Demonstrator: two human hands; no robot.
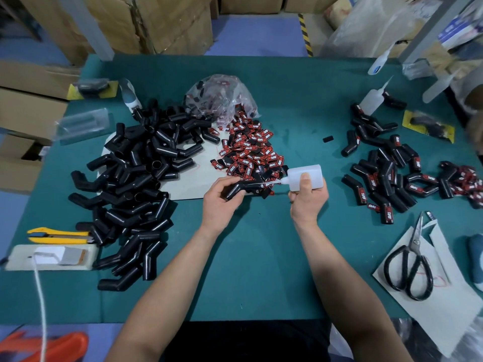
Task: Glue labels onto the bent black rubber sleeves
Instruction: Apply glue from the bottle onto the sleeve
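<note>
Gripping sleeve [241,188] in left hand [220,202], glue bottle [304,176] beside

A teal-green table cover [261,270] filled most of the view. Near its right front corner, black-handled steel scissors [410,267] lay closed on a cut sheet of white paper [444,309]. At its left front edge sat a yellow utility knife [58,235], and just in front of that a white rectangular power strip [49,257] with a white cord [41,304] running off the cover's front edge. A clear plastic package [82,124] lay by the cover's left edge. A yellow-backed blister card [91,88] rested at its far left corner. Beyond its far edge stood brown cardboard boxes [146,22] and a strip of yellow-and-black striped tape [305,32].
</note>
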